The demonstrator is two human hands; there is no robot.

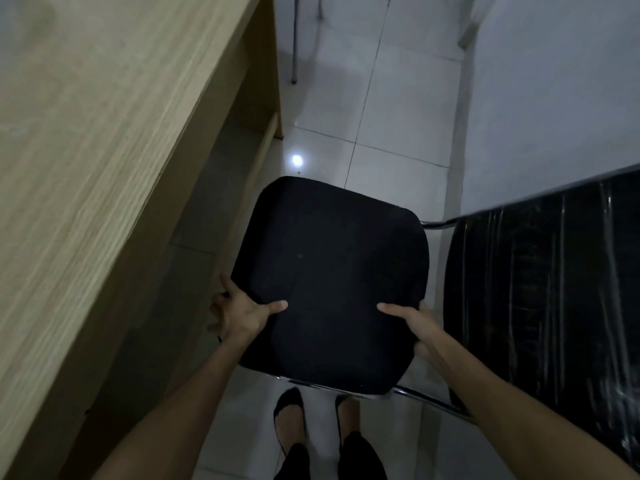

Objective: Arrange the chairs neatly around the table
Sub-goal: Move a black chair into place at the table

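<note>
A chair with a black padded seat (329,271) and chrome frame stands on the white tiled floor right in front of me. My left hand (242,313) grips the seat's left edge, thumb on top. My right hand (415,323) grips its right edge the same way. The wooden table (86,150) fills the left side, its edge running diagonally, with the chair just right of it. The chair's backrest (554,306), black and glossy with plastic wrap, rises at the right.
Thin metal legs of another chair (294,46) show at the top centre. A pale wall (554,81) runs along the right side. My feet in dark shoes (291,410) stand on the tiles just behind the seat. A light spot reflects on the floor.
</note>
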